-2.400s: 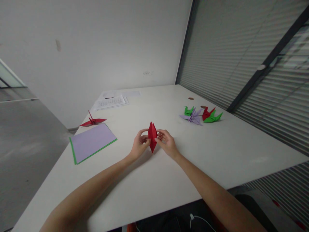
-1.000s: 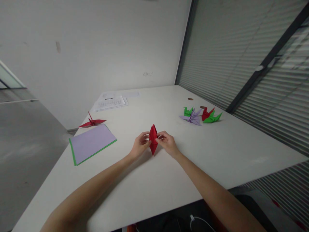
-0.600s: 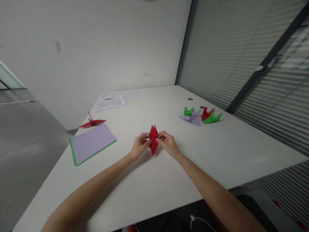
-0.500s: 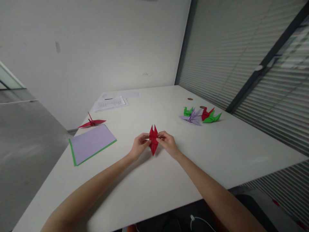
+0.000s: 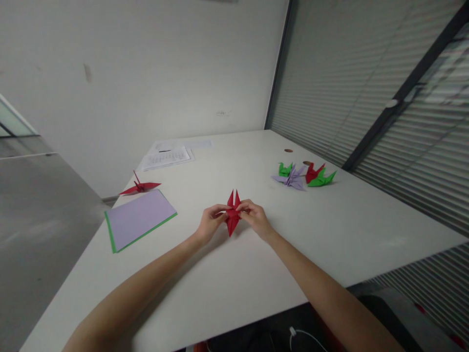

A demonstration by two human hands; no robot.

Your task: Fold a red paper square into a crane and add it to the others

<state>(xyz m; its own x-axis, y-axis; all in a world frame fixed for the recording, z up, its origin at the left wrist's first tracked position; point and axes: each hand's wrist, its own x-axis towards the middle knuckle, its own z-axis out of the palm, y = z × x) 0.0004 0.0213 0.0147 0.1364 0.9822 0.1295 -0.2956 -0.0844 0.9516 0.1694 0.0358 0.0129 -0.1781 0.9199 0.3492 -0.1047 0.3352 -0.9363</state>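
Between my hands is a folded piece of red origami paper (image 5: 232,226), with two narrow points sticking up apart at the top and one wider point at the bottom. My left hand (image 5: 211,221) pinches its left side between thumb and fingers. On the right side, my right hand (image 5: 255,218) pinches it the same way. The paper is held just over the white table (image 5: 234,283), and its lower tip is near the surface. Fingertips cover part of the middle fold.
On the left lies a stack of purple and green paper sheets (image 5: 141,217), with a red paper crane (image 5: 141,187) behind it. Printed papers (image 5: 166,157) lie farther back. At right sit a purple crane (image 5: 292,178), a green one (image 5: 285,169), and red (image 5: 313,172) and green (image 5: 321,179) folded birds.
The two upper points of the red paper have spread apart, and its middle has been pulled wider. My left fingers have shifted onto its front. The other paper things have stayed put.
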